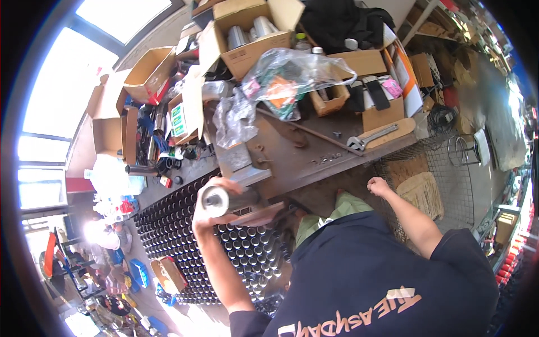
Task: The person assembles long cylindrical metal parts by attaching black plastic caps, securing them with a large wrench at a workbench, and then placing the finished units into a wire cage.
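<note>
My left hand [203, 212] is wrapped round a metal cylinder [242, 199], held on its side by the near left corner of the steel workbench. The cylinder has a pale round end with a dark centre, and its body is dark grey. A flat brownish piece [261, 215] shows just under it; whether my hand holds that too is unclear. Away from the bench's near right edge, my right hand [380, 186] hangs with its fingers curled and nothing visible in them. An adjustable wrench [373, 136] lies on a tan strip near that edge of the bench.
Rows of black cylinders with silver rims [185, 224] stand beside the bench on the left. On the steel workbench [292, 163] lie a long rod [309, 132], small fasteners and clear plastic bags [286, 73]. An open carton [252, 56] with metal cylinders stands behind. A wire mesh basket [457, 185] is at right.
</note>
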Motion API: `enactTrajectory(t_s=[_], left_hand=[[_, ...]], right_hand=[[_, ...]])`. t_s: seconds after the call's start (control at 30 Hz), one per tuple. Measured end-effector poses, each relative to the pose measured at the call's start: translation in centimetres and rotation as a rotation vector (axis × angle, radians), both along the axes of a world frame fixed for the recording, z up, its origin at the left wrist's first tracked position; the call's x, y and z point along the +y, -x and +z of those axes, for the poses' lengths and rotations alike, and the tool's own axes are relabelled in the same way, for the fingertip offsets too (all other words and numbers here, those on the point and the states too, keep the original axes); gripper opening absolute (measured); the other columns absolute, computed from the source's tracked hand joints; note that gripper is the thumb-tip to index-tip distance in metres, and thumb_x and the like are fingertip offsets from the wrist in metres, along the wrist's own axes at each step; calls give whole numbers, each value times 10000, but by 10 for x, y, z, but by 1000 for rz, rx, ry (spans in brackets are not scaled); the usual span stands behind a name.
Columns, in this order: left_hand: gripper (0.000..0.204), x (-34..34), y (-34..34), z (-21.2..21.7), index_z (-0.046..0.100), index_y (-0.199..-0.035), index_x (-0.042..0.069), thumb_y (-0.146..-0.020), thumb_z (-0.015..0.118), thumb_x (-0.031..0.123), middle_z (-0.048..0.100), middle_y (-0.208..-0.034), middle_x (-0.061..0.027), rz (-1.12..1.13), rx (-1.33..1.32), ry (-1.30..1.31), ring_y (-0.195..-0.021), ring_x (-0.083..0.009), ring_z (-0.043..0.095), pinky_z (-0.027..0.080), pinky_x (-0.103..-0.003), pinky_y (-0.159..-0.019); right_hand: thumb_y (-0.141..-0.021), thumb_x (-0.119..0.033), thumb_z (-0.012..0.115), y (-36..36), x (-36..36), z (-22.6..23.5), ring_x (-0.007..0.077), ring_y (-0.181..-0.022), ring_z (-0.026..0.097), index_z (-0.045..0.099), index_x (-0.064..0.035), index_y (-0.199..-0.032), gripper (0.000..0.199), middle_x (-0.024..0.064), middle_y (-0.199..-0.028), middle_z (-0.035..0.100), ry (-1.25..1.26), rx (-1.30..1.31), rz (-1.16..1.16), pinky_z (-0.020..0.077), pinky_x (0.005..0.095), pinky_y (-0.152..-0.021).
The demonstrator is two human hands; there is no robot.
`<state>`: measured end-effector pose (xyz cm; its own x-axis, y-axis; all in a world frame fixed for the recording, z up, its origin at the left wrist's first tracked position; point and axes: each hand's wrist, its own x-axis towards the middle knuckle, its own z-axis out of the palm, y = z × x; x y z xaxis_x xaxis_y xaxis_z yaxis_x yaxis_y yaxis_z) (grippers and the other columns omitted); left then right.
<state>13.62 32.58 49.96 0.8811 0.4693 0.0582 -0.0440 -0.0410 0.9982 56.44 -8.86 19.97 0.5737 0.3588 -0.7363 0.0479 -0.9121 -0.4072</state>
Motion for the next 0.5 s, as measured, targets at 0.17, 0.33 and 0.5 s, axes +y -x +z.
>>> enactTrajectory(t_s=[0.17, 0.33, 0.5], left_hand=[[698, 19, -9, 3, 629, -1087, 10, -474, 903, 202, 685, -1000, -131, -223, -52, 118, -928, -253, 657, 518, -388, -858], [743, 28, 2, 6, 666, -1042, 31, -386, 928, 263, 700, -949, -89, -107, 22, -46, -874, -221, 676, 533, -353, -806], [695, 16, 9, 4, 618, -1167, 37, -543, 871, 208, 666, -1109, -125, 3, -45, -56, -1043, -287, 642, 486, -400, -964]], right_hand=[[-875, -185, 710, 62, 97, 26, 182, -790, 716, 708, -20, -1123, 297, 100, -934, 752, -177, -35, 352, 572, 343, -758], [-908, -175, 722, 120, 166, 69, 149, -834, 676, 669, -13, -1114, 268, 73, -922, 728, -379, 15, 469, 559, 326, -771], [-929, -136, 697, 141, 133, 76, 112, -761, 645, 662, -38, -1108, 206, 44, -909, 705, -368, 42, 181, 524, 275, -650]])
